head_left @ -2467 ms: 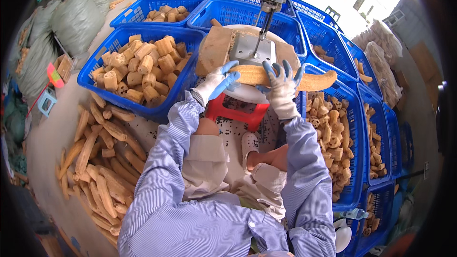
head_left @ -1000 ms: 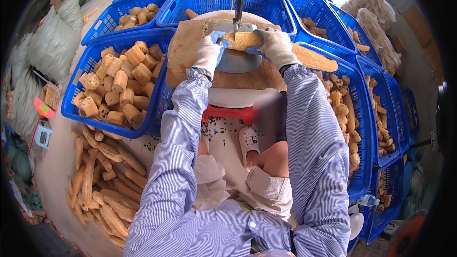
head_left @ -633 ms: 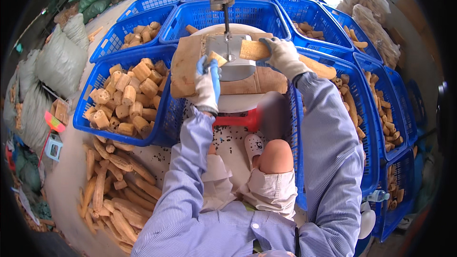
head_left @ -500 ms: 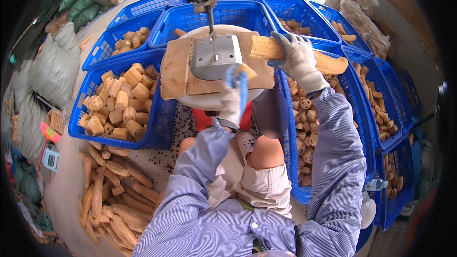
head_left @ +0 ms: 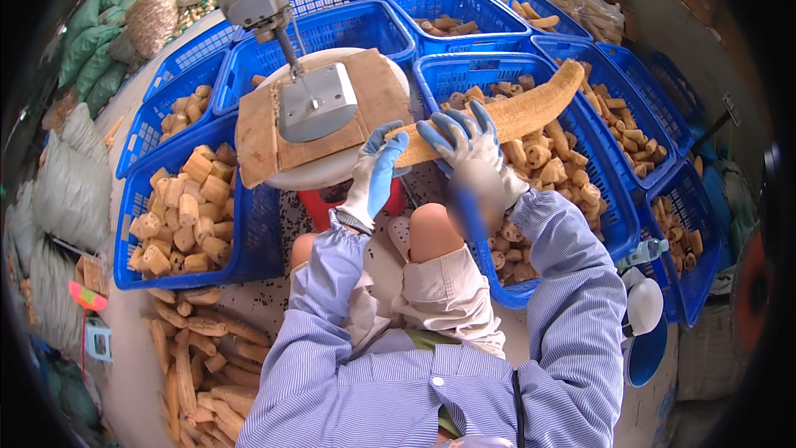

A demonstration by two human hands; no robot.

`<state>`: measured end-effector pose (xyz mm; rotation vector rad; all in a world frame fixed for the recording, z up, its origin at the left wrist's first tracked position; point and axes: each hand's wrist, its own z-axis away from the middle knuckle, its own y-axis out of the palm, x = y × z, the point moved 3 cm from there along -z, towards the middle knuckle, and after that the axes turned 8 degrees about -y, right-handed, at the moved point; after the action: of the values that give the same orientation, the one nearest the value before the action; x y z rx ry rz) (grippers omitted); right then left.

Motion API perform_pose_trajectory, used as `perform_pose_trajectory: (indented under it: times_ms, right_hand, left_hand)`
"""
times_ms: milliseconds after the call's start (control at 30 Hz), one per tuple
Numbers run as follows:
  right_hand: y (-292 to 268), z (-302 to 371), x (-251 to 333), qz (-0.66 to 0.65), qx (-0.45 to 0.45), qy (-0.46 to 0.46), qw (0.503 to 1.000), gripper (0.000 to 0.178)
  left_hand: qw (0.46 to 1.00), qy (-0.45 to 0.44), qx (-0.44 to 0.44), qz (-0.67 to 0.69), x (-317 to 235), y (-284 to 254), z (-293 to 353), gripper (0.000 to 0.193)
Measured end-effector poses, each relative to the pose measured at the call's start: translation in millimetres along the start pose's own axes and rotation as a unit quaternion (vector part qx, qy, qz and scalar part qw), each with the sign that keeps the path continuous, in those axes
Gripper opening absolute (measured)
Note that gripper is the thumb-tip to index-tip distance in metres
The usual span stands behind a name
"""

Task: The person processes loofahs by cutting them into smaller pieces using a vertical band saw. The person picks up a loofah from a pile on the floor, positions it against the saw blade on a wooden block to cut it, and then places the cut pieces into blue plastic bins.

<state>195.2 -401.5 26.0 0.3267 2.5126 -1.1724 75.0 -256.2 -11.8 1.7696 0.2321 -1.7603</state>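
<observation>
A long, curved dried loofah (head_left: 531, 112) slants up to the right from my hands, over the blue basket on the right. My gloved right hand (head_left: 474, 143) is closed round its lower part. At the near-left end my gloved left hand (head_left: 377, 168) grips the loofah, its blue-coated fingers by the tip. Just left of my hands stands a machine (head_left: 257, 0) whose thin vertical blade (head_left: 297, 54) meets a metal plate (head_left: 317, 104). Brown cardboard (head_left: 377, 87) surrounds that plate on a round white table (head_left: 311, 174).
Blue baskets ring the machine. The left one (head_left: 257, 232) and the right one (head_left: 618, 224) hold cut loofah pieces. Whole loofahs (head_left: 211, 348) lie piled on the floor at lower left. A red stool (head_left: 319, 211) stands under the table; filled sacks (head_left: 75, 182) line the left side.
My view has swung rightward. My left hand no longer shows the small cut piece and now grips the loofah's end. The loofah has come nearer me, its far end tilted upward.
</observation>
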Motion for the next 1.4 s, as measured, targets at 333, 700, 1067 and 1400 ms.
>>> perform_pose_trajectory:
  times_ms: [333,700,1067,1400]
  right_hand:
    - [34.7,-102.6,-10.4,-0.117,0.332,0.084,0.932,0.102]
    - [108.0,-158.0,14.8,-0.065,0.192,0.072,0.977,0.085]
    - [134.9,-175.2,24.0,-0.051,0.223,0.075,0.971,0.089]
    - [138.2,-182.8,28.1,-0.042,0.256,0.071,0.963,0.085]
  left_hand:
    - [0.985,0.144,-0.012,-0.095,-59.4,-123.2,37.1,0.054]
    - [0.967,0.116,-0.104,-0.202,-77.6,-214.3,-8.3,0.056]
    - [0.978,0.081,-0.14,-0.132,-80.8,-258.9,-10.8,0.076]
    - [0.973,0.096,-0.157,-0.138,-85.5,-283.8,13.5,0.078]
